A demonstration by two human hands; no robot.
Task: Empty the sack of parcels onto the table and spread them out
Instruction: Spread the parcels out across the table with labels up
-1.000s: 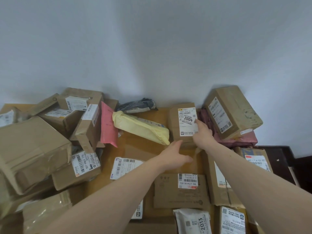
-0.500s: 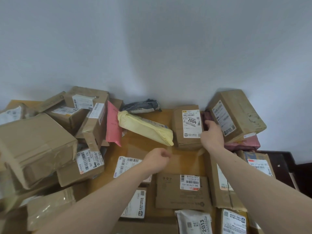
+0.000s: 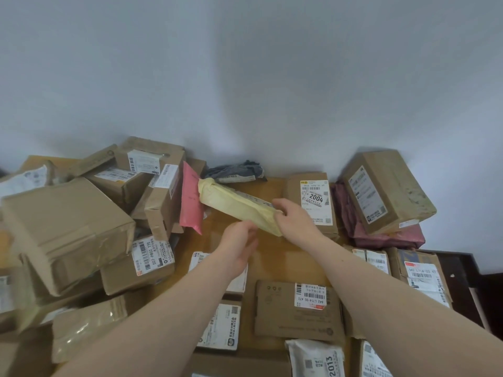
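A long yellow soft parcel [image 3: 231, 204] lies slanted in the middle of the wooden table [image 3: 275, 257]. My right hand [image 3: 295, 221] grips its near end. My left hand [image 3: 239, 246] sits just below that end, fingers curled against the parcel's underside. A brown box labelled 2004 [image 3: 313, 202] stands right behind my right hand. Flat brown parcels [image 3: 296, 308] lie spread in front of me. No sack is in view.
A heap of cardboard boxes [image 3: 68, 229] fills the left side, with a pink mailer [image 3: 190, 205] leaning on it. A grey bag [image 3: 236, 171] lies at the wall. A tilted box [image 3: 386, 191] rests on a maroon parcel [image 3: 386, 236] at the right. The table's right edge [image 3: 476, 295] drops to dark floor.
My right hand left the 2004 box and moved left onto the yellow parcel's end. My left hand rose from the table to meet that end.
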